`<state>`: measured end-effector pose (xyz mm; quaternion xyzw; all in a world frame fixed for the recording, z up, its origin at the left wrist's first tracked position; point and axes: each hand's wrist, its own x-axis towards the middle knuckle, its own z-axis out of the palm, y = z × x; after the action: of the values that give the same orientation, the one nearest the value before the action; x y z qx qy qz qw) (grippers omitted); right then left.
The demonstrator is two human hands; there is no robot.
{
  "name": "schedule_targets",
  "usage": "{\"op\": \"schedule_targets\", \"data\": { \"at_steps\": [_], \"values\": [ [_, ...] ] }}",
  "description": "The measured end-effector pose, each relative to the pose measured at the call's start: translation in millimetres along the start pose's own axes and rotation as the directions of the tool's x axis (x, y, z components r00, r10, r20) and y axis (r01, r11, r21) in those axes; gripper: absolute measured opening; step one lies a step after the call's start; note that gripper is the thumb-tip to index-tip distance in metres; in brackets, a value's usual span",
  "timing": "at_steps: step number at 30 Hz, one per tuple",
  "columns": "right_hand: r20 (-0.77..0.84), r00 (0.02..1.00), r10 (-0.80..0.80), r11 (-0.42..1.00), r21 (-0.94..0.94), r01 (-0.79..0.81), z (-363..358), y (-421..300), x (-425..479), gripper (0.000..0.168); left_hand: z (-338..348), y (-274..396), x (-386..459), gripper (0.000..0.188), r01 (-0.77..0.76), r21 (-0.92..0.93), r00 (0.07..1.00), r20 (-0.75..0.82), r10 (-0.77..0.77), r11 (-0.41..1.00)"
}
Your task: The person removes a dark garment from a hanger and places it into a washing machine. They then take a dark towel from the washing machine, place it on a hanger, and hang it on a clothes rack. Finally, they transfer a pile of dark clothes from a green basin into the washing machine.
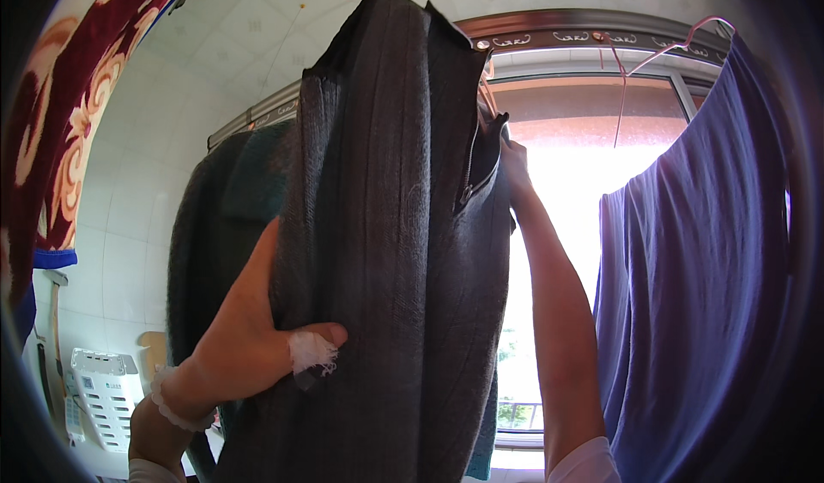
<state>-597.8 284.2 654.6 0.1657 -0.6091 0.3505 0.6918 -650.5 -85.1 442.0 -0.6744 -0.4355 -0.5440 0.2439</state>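
In front of me hangs a long dark grey garment of ribbed-looking cloth, with an unzipped metal zipper at its upper right. My left hand grips its left side; the thumb, wrapped in white tape or gauze, presses on the front and the fingers are hidden behind. At the upper right, my right hand grips the edge beside the zipper, its fingertips mostly covered by cloth. Pinkish hanger wires show behind the zipper opening. Whether they carry this garment is hidden.
A dark fuzzy garment hangs behind on the left. Purple cloth drapes from a pink wire hanger on the right, near a bright window. A patterned red blanket hangs at far left, above a white slotted plastic bin.
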Motion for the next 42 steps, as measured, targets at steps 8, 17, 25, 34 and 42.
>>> {"op": "schedule_targets", "data": {
  "at_steps": [8,17,25,34,42],
  "values": [
    [0.008,0.999,-0.047,0.996,0.079,0.046,17.7,20.7,6.1,0.039,-3.0,13.5,0.5,0.094,0.047,-0.017,0.998,-0.048,-0.047,0.999],
    [0.026,0.996,-0.085,0.99,0.113,0.082,19.3,15.5,-2.0,0.039,0.1,17.9,1.7,0.092,0.028,-0.01,0.998,-0.06,-0.028,1.0],
    [0.011,1.0,-0.004,0.999,0.046,0.004,19.5,19.1,10.5,0.046,10.4,15.8,13.5,0.091,0.046,0.007,0.995,-0.091,-0.045,0.999],
    [0.024,0.998,-0.05,0.995,0.092,0.047,12.7,45.0,25.9,0.051,24.5,7.3,11.9,0.093,0.047,-0.011,0.995,-0.083,-0.048,0.999],
    [-0.009,0.993,-0.117,0.977,-0.182,0.114,5.9,32.6,18.3,0.042,33.2,10.5,-1.2,0.097,0.22,0.035,0.973,-0.087,-0.216,0.975]
  ]
}}
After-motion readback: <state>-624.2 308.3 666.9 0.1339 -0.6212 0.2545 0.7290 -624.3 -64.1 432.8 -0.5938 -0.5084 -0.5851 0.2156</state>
